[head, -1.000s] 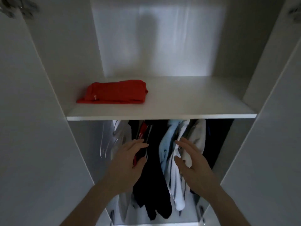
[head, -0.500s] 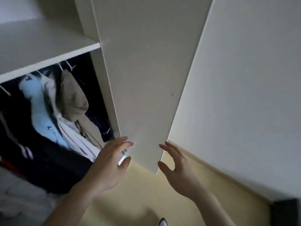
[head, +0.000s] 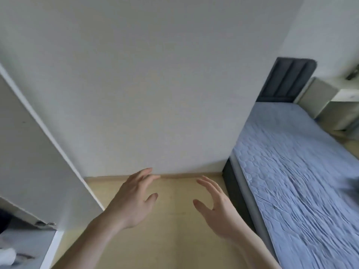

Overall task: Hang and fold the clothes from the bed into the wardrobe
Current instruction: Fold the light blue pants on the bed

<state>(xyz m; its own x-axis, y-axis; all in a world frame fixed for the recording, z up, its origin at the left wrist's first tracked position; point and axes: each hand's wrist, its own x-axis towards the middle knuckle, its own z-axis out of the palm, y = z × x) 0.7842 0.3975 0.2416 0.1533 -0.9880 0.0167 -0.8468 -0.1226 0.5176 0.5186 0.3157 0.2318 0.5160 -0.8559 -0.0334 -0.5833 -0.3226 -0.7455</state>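
Note:
My left hand [head: 134, 199] and my right hand [head: 217, 208] hover side by side over the floor, fingers spread and relaxed, holding nothing. The bed [head: 295, 171] with a blue quilted cover runs along the right side. A dark blurred garment [head: 351, 187] shows at the frame's right edge on the bed. The open white wardrobe door [head: 38, 162] stands at the left, and a sliver of the wardrobe's inside [head: 17, 247] appears at the bottom left.
A plain white wall [head: 155, 84] faces me. Beige floor [head: 171, 239] stretches between wardrobe and bed. A dark padded headboard [head: 287, 80] stands at the bed's far end, with a pale bedside cabinet [head: 330, 105] beyond it.
The view has swung right, away from the wardrobe's hanging clothes and red folded item, to the wall and bed. Both hands stayed empty and moved along with it.

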